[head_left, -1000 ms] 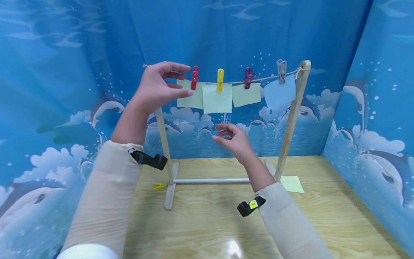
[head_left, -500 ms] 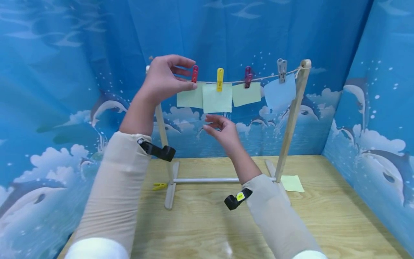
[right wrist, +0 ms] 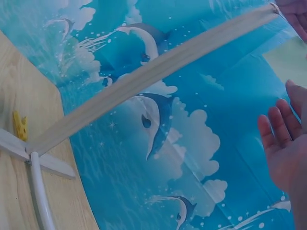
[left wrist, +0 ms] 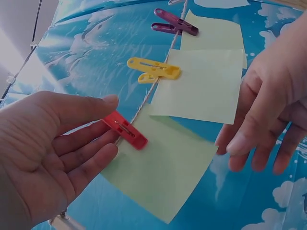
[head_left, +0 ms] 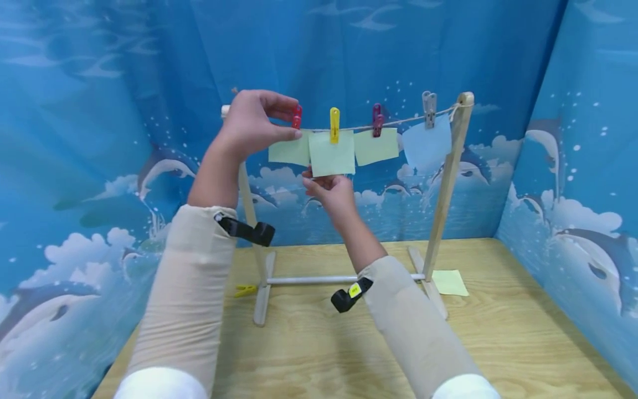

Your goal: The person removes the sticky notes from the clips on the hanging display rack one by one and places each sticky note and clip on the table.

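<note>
My left hand point(head_left: 251, 124) is at the line's left end, thumb and fingertips about the handle end of a red clothespin point(left wrist: 125, 130). That clothespin clips a pale green paper square point(left wrist: 165, 167) to the string point(left wrist: 146, 98). My right hand point(head_left: 335, 195) is below the papers with fingers loosely extended, holding nothing. In the left wrist view its thumb and fingertips are near the free corner of the paper under the red clothespin. A yellow clothespin point(head_left: 334, 125) holds a second green paper point(head_left: 331, 156); a purple clothespin point(head_left: 377, 121) holds a third point(head_left: 376, 147).
A grey clothespin point(head_left: 429, 110) holds a light blue paper point(head_left: 427, 143) near the right wooden post point(head_left: 448, 183). A white bar point(head_left: 309, 280) joins the stand's feet. On the table point(head_left: 309, 354) lie a yellow clothespin point(head_left: 245, 290) and a green paper point(head_left: 450, 283).
My left hand has moved right and its fingers have come to the red clothespin. My right hand has risen and moved left, up to the papers' lower edges.
</note>
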Available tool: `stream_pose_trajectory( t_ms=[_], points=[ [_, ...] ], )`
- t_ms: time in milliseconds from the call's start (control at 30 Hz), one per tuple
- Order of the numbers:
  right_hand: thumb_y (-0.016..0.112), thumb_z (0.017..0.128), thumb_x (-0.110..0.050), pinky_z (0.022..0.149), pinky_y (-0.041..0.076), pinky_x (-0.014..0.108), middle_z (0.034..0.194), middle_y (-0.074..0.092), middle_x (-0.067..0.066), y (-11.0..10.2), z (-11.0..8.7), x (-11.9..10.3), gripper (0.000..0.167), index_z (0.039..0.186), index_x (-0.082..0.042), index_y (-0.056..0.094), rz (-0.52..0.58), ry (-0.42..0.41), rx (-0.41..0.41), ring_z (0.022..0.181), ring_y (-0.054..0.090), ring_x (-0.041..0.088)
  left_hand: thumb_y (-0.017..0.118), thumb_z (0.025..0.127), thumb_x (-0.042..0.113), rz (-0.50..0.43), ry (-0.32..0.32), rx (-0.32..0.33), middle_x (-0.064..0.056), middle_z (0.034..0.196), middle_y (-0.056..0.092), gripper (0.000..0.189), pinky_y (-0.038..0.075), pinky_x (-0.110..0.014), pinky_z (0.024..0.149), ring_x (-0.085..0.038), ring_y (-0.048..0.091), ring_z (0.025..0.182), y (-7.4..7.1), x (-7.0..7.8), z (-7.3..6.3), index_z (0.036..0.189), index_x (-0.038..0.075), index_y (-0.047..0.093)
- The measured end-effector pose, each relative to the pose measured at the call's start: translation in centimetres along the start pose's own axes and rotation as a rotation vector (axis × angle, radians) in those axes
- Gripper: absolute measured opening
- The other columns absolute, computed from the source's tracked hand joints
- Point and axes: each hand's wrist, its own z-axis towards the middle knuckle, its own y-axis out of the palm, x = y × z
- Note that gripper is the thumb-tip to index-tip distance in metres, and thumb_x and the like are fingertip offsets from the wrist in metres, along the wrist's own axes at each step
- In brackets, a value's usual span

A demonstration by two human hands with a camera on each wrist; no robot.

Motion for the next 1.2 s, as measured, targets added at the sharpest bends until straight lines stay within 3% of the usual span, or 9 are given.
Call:
stream_pose_trajectory(
  t_ms=[267, 533, 767, 933, 1067, 1200],
  points=[
    [0.067, 0.093, -0.014, 0.083, 0.057, 0.035, 0.109, 0.062, 0.011, 1.0, 0.3, 0.1, 0.037, 0.128, -0.01, 0.054, 0.089, -0.117, 0.042, 0.098, 0.063, 0.028, 0.075, 0.086, 0.026, 0.01, 0.024, 0.017, -0.003, 0.122, 0.066, 0.051, 0.053, -0.024, 0.09, -0.012, 0.062, 0.109, 0.2, 0.1, 0.3, 0.133, 0.012, 0.061],
    [0.069, 0.091, -0.011, 0.082, 0.058, 0.036, 0.109, 0.061, 0.013, 1.2, 0.4, -0.1, 0.044, 0.131, -0.015, 0.051, 0.141, -0.15, 0.077, 0.092, 0.063, 0.035, 0.078, 0.084, 0.024, 0.008, 0.052, 0.024, -0.004, 0.112, 0.068, 0.042, 0.054, -0.024, 0.088, -0.012, 0.065, 0.098, 0.1, -0.2, -0.2, 0.121, 0.008, 0.066],
    [0.065, 0.093, -0.012, 0.085, 0.057, 0.036, 0.102, 0.068, 0.012, 1.2, -0.3, 0.1, 0.032, 0.125, -0.008, 0.059, 0.126, -0.095, 0.093, 0.089, 0.067, 0.024, 0.079, 0.083, 0.026, 0.03, 0.076, 0.064, -0.004, 0.103, 0.071, 0.035, 0.055, -0.023, 0.083, -0.011, 0.066, 0.09, -0.1, -0.5, -0.8, 0.111, 0.007, 0.07],
    [0.065, 0.094, -0.012, 0.086, 0.057, 0.041, 0.095, 0.069, 0.011, 0.9, -0.7, 0.4, 0.025, 0.116, -0.001, 0.064, 0.124, -0.055, 0.11, 0.087, 0.067, 0.026, 0.078, 0.083, 0.023, -0.021, 0.127, 0.091, -0.005, 0.096, 0.072, 0.026, 0.055, -0.024, 0.079, -0.011, 0.067, 0.087, -0.2, -0.7, -1.0, 0.101, 0.005, 0.073],
    [0.066, 0.093, -0.011, 0.084, 0.058, 0.039, 0.095, 0.069, 0.014, 0.5, -1.1, 0.5, 0.015, 0.105, -0.001, 0.067, 0.136, -0.027, 0.132, 0.081, 0.068, 0.02, 0.077, 0.085, 0.021, -0.068, 0.182, 0.126, -0.007, 0.093, 0.072, 0.022, 0.056, -0.025, 0.078, -0.014, 0.068, 0.085, -0.4, -1.2, -1.4, 0.094, 0.002, 0.073],
    [0.069, 0.092, -0.011, 0.082, 0.058, 0.039, 0.088, 0.07, 0.009, 0.0, -1.5, 0.8, 0.009, 0.093, -0.003, 0.066, 0.136, -0.018, 0.15, 0.077, 0.069, 0.016, 0.076, 0.085, 0.021, -0.102, 0.188, 0.155, -0.008, 0.093, 0.071, 0.022, 0.056, -0.025, 0.081, -0.015, 0.068, 0.085, -0.6, -1.6, -1.7, 0.093, 0.001, 0.071]
  ],
)
